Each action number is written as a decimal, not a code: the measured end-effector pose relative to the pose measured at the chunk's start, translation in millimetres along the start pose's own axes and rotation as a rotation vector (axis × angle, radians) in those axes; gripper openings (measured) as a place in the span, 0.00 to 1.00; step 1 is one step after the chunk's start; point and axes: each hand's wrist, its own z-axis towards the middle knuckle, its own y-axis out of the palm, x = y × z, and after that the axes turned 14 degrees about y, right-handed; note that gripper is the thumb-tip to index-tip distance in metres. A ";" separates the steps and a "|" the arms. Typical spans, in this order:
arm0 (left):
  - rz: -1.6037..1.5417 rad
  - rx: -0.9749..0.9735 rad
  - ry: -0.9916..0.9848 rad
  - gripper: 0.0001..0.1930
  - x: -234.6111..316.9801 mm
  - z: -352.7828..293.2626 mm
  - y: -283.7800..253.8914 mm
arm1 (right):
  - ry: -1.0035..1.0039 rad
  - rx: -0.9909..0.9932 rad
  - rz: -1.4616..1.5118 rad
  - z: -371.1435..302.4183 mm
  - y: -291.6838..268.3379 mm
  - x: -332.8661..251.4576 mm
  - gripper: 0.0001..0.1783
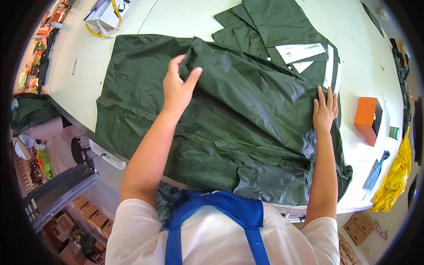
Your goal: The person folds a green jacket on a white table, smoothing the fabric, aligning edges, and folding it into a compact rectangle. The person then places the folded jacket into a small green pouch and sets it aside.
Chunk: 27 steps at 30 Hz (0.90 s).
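A large dark green garment of shiny, thin coated fabric point(145, 84) lies spread and wrinkled over the table, hanging toward my body at the near edge. Near its far edge, my left hand point(179, 86) has a raised fold between thumb and fingers; the fingertips go partly behind the cloth. My right hand point(324, 110) lies flat on the right side of the garment, fingers stretched out. Just beyond it is a stack of folded dark green garments point(282, 22), with white printed cards point(300, 52) on top.
The white table point(185, 20) bears a white box point(110, 15) with a yellow measuring tape point(118, 17) at the far left. To the right stand an orange box point(365, 115) and a green roll point(394, 132). Yellow fabric point(395, 172) hangs by the right edge.
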 end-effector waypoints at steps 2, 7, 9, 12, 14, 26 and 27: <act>0.147 0.077 0.200 0.09 -20.1 7.7 -0.6 | 0.010 -0.021 -0.042 3.0 3.9 0.6 0.23; 0.428 -0.101 0.214 0.13 -80.8 8.0 -14.5 | 0.061 -0.070 -0.053 7.9 13.5 5.4 0.23; 0.274 0.046 0.385 0.16 -24.4 31.8 -5.6 | 0.061 -0.085 -0.037 7.6 15.3 9.0 0.23; 0.658 -0.312 0.653 0.22 -8.4 43.0 28.6 | 0.045 -0.098 -0.068 13.1 11.6 11.3 0.23; 0.554 -0.350 0.520 0.25 -48.7 45.7 43.1 | 0.043 -0.115 -0.125 13.2 4.9 10.4 0.24; 0.284 -1.066 0.301 0.17 -33.8 -75.4 -104.8 | -0.319 -0.487 0.338 -134.7 -90.8 -0.9 0.29; 0.290 -1.103 0.290 0.16 -38.3 -77.0 -103.5 | -0.336 -0.507 0.342 -137.6 -89.1 4.1 0.28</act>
